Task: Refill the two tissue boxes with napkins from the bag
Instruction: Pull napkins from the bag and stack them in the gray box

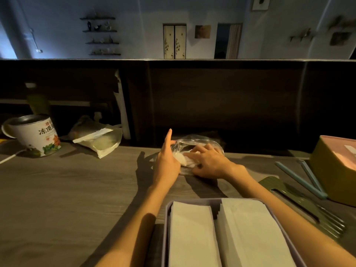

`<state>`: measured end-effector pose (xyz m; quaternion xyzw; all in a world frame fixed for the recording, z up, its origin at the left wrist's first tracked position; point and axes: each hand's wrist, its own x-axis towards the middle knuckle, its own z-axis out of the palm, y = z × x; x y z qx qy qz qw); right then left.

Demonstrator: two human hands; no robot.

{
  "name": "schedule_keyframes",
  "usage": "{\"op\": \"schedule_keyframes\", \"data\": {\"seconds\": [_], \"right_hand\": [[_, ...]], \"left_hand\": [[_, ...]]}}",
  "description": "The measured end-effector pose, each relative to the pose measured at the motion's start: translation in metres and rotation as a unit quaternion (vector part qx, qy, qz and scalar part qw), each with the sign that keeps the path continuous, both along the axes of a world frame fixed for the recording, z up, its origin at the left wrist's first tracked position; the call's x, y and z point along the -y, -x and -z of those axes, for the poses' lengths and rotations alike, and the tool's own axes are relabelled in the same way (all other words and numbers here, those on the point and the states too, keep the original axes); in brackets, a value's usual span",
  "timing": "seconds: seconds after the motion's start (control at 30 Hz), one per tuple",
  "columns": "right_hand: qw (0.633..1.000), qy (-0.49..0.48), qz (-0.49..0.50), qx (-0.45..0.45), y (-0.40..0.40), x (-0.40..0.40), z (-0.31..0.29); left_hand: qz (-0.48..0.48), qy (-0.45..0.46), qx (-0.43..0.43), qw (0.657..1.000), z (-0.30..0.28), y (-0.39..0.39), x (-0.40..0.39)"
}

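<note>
Napkins [221, 234] stacked in the near box, both hands up at the bag

Closest to the camera is a lavender tissue box [166, 224] with two white stacks side by side inside it. Past that, mid-table, the clear plastic bag [194, 141] lies on the wood table [77, 189] with a few white napkins left inside. Right hand [209, 162] lies flat on the bag, fingers spread, pressing on it more than gripping. Left hand [167, 160] touches the bag's left edge, index finger pointing up, the rest loosely curled; can't tell if it's pinching the plastic. Far right sits a yellow box [327, 170] with a pink top, forks [325, 222] beside it. Far left, a tea tin [36, 135].
</note>
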<state>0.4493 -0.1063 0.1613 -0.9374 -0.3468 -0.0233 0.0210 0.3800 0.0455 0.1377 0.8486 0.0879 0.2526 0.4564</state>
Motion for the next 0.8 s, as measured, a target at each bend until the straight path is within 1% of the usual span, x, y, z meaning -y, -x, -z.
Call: {"op": "schedule_keyframes", "data": {"seconds": [0.13,0.23,0.3,0.37,0.43,0.5,0.6,0.63,0.7,0.77,0.8], "right_hand": [[0.996,-0.081,0.009,0.041,0.003,0.001,0.011],[0.986,-0.146,-0.007,0.081,0.0,0.003,0.018],[0.978,-0.197,-0.002,0.072,-0.004,0.006,0.019],[0.964,-0.264,0.015,0.029,-0.006,0.008,0.013],[0.934,-0.352,0.042,-0.039,-0.005,0.013,0.0],[0.889,-0.443,0.037,-0.112,-0.001,0.018,-0.017],[0.803,-0.555,0.021,-0.216,0.008,0.021,-0.038],[0.779,-0.577,0.019,-0.245,0.009,0.021,-0.042],[0.739,-0.589,0.006,-0.326,0.011,0.022,-0.049],[0.719,-0.573,-0.005,-0.393,0.014,0.021,-0.053],[0.716,-0.567,-0.005,-0.407,0.015,0.021,-0.053]], "left_hand": [[-0.018,0.043,0.014,0.999,-0.002,0.0,-0.001],[-0.031,0.089,0.01,0.996,-0.003,-0.003,-0.004],[-0.038,0.12,0.009,0.992,-0.002,-0.004,-0.007],[-0.035,0.155,0.006,0.987,0.001,-0.006,-0.011],[-0.028,0.202,0.006,0.979,0.0,-0.008,-0.013],[-0.036,0.23,0.007,0.973,0.0,-0.009,-0.014],[-0.056,0.204,-0.006,0.977,-0.001,-0.009,-0.013],[-0.055,0.194,0.0,0.979,-0.002,-0.008,-0.012],[-0.062,0.173,0.053,0.982,-0.005,-0.005,-0.009],[-0.083,0.152,0.134,0.976,-0.013,0.001,-0.006],[-0.082,0.159,0.157,0.971,-0.018,0.004,-0.003]]}}
